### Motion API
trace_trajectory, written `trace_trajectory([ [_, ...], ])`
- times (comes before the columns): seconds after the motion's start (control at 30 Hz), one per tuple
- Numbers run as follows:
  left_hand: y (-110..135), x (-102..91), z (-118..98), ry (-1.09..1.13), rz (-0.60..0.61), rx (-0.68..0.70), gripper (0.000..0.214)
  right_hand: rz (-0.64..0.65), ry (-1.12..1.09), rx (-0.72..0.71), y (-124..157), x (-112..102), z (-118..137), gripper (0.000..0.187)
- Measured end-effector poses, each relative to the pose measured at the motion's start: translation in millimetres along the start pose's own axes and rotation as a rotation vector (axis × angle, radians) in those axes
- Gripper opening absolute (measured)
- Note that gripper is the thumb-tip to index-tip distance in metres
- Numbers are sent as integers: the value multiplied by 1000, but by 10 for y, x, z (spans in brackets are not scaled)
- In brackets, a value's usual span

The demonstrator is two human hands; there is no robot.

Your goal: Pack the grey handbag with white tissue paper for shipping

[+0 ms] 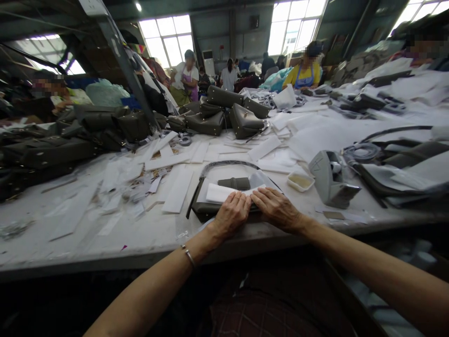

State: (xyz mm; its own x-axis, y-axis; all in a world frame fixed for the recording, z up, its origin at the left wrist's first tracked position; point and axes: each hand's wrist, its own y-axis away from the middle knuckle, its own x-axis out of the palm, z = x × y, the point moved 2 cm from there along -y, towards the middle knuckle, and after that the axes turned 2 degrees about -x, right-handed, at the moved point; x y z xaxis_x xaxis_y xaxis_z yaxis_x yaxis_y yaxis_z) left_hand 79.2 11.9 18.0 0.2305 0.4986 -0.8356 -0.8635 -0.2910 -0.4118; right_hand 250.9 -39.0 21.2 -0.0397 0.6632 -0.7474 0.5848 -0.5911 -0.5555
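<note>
Lying flat, the handbag (210, 208) runs crosswise under both hands' fingers (245, 203).

Bag (206, 208) at table's (105, 243) near edge; tray (300, 181) right of it; bag pile (224, 114) behind.

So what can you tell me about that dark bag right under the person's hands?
The bag is dark olive-grey and looks like leather. It lies flat near the front edge of the table, with a curved strap arching over its far side. White paper and a small dark roll rest on top. The left hand and right hand both press on its near edge, fingertips meeting.
</note>
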Motion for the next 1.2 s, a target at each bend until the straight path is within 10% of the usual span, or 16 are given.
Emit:
trace_trajectory([
  [0.33,-250,81,-217,-40,53,-213,29,36,-178,94,-17,101,-143,28],
  [0.7,-150,-73,152,109,29,-65,18,20,-25,69,-27,13,-54,39],
  [0.9,-80,-189,253,155,58,-119,46,181,-139,150,-300,-53,-53,26],
  [1.07,-14,-121,175,62,-90,-214,34,400,-238,229,-482,-151,-44,26],
  [1.2,60,-62,150,60,-225,-175,30,315,-445,241,-409,-226,-110,34],
])
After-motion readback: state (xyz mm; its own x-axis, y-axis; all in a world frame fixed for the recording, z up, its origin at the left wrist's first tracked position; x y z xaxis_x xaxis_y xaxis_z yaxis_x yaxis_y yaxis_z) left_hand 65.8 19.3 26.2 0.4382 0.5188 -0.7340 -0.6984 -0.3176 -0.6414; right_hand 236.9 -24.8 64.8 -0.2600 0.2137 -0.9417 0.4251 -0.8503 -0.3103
